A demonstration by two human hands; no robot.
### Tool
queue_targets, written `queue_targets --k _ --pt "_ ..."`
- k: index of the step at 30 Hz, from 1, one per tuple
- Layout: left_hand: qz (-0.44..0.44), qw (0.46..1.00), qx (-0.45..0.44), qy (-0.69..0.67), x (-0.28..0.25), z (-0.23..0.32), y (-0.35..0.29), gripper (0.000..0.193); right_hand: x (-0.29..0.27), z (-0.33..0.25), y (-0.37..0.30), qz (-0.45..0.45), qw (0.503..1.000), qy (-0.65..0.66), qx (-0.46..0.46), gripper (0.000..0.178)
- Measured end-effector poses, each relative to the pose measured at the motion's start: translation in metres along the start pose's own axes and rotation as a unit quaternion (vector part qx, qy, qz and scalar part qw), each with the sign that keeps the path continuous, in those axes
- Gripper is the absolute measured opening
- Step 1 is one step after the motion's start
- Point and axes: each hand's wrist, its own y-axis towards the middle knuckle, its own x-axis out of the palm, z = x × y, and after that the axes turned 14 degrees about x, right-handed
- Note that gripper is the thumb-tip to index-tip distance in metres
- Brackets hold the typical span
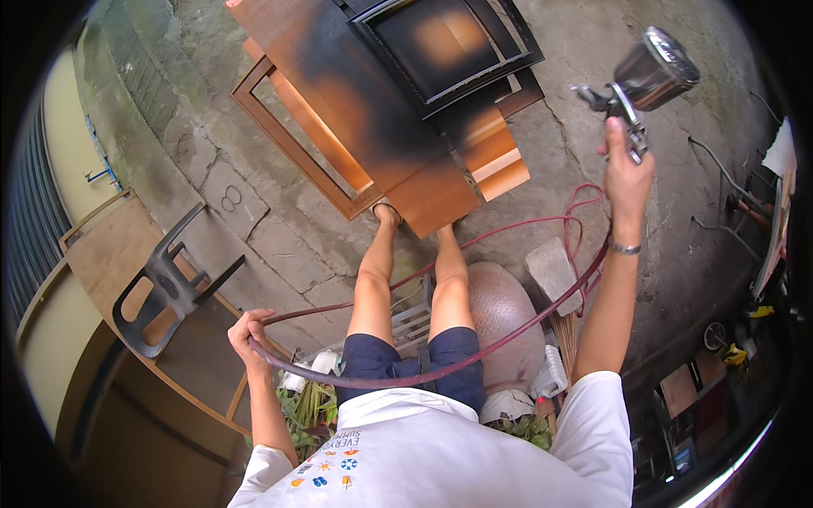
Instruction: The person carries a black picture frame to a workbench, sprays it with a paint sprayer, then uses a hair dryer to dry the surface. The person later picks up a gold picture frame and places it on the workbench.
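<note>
In the head view I see the person's right hand [629, 173] held out to the right, its fingers wrapped around the handle of a metal spray gun [627, 106], well apart from the wooden panels [432, 199] by the feet. The left hand [249, 330], across on the other side, has its fingers curled around a dark red hose [364, 383] that bows between both arms. A black frame [385, 68] rests on the black-patched panels
</note>
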Motion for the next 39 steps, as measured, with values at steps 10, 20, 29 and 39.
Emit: queue_targets --k 10,20,29,39 --pt "-0.024 0.999 0.000 -0.049 -0.042 -0.063 0.025 0.069 0.039 -0.047 -0.179 -0.263 0.964 0.016 -0.017 0.029" --pt "-0.038 0.998 0.034 -0.039 -0.035 -0.033 0.045 0.073 0.037 -0.019 -0.026 0.074 0.994 -0.071 -0.034 0.046" --pt "0.019 1.000 0.015 -0.002 -0.037 -0.005 0.058 0.070 -0.012 -0.056 0.094 0.212 0.975 0.062 -0.017 0.043" --pt "0.035 0.996 -0.082 -0.014 -0.029 -0.023 0.043 0.069 0.092 -0.059 0.037 0.015 0.994 0.110 0.013 0.041"
